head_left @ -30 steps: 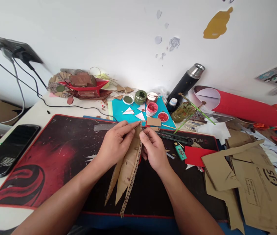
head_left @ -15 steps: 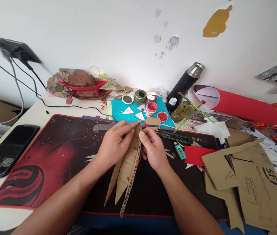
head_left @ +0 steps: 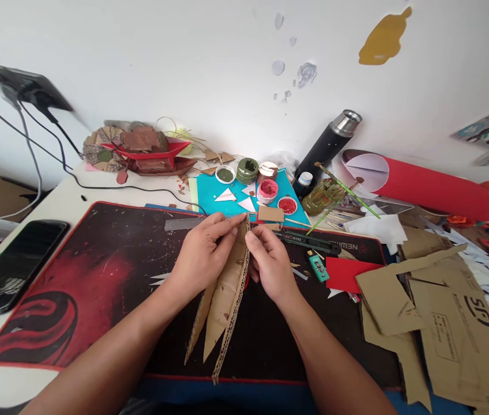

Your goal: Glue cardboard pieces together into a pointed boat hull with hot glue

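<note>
Between my hands is a long cardboard boat-shaped piece point(head_left: 226, 300), its pointed far end pinched by both. My left hand point(head_left: 203, 248) closes on the left side near that tip, fingers bent and thumb pressed in. My right hand point(head_left: 270, 259) grips the right side wall, thumb on the corrugated edge. Toward me, the two side strips and the pointed middle strip spread apart into separate ends. The piece is held over a black and red desk mat point(head_left: 110, 276). Some right-hand fingers are hidden behind the cardboard.
Beyond my hands stand open paint jars point(head_left: 247, 171) on blue paper point(head_left: 207, 193). A utility knife point(head_left: 313, 242), a lighter point(head_left: 318, 267) and red card point(head_left: 350, 274) lie to the right, near cut cardboard point(head_left: 456, 340). A phone point(head_left: 15, 268) lies left; a model boat point(head_left: 149, 151) sits behind.
</note>
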Motion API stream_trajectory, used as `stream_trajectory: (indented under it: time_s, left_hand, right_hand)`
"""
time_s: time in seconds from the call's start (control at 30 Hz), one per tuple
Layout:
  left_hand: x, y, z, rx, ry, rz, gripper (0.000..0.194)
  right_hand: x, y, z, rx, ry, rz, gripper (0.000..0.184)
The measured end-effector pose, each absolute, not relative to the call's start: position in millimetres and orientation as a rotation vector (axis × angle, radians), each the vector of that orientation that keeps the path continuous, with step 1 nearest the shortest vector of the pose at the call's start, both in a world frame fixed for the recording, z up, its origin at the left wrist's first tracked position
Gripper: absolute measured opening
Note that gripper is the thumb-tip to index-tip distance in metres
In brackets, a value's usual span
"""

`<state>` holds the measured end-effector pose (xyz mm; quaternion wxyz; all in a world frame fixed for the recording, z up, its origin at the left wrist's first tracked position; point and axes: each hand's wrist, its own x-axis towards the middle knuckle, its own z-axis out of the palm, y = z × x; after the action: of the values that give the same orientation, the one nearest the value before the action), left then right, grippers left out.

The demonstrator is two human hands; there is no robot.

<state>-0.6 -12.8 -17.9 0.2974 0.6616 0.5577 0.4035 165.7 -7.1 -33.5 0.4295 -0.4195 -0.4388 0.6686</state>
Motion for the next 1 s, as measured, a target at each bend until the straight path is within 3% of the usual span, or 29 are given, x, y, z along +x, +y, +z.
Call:
stream_trajectory:
  time_s: [1.0]
  left_hand:
    - [-1.9,-11.2,-18.8,1.704,1.465,1.06,0.041]
  right_hand:
    - [165.9,-7.2,-31.6,-1.077,-1.126,1.649,0.053]
